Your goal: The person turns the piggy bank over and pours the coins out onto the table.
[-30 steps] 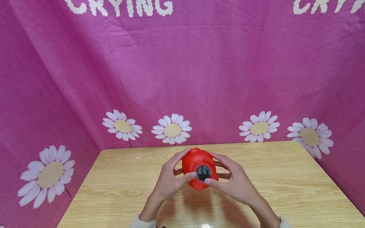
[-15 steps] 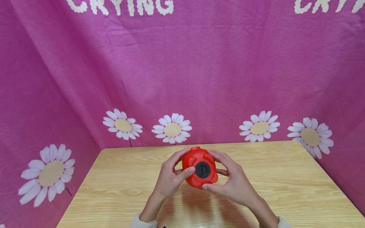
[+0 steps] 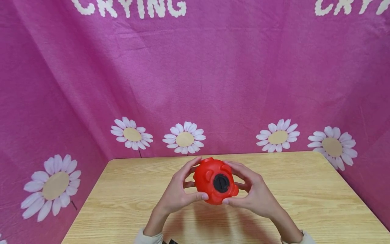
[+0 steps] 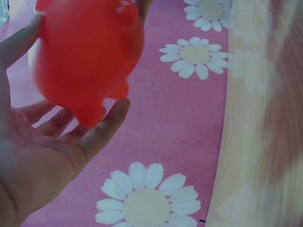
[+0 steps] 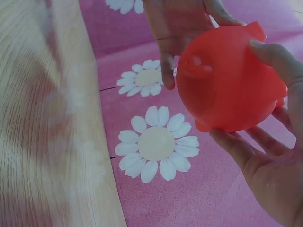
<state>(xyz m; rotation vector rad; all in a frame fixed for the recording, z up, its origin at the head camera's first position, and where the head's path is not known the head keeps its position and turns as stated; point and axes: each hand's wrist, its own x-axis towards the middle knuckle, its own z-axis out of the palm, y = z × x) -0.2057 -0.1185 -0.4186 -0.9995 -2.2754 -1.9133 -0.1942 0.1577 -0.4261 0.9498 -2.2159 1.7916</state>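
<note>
L hand (image 3: 178, 191) & R hand (image 3: 259, 195) grip red obj (image 3: 206, 184), fingers (image 3: 242, 170) part-curled round it. Might slip to counter (image 3: 137, 189) if either grip loosens, sides being rounded.

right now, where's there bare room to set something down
Bare pale wood-grain tabletop lies left of the left grip and right of the right grip, both patches bordered behind by pink flower-printed cloth. The middle is crowded: both grips hold a round red knobbed object above it.
</note>
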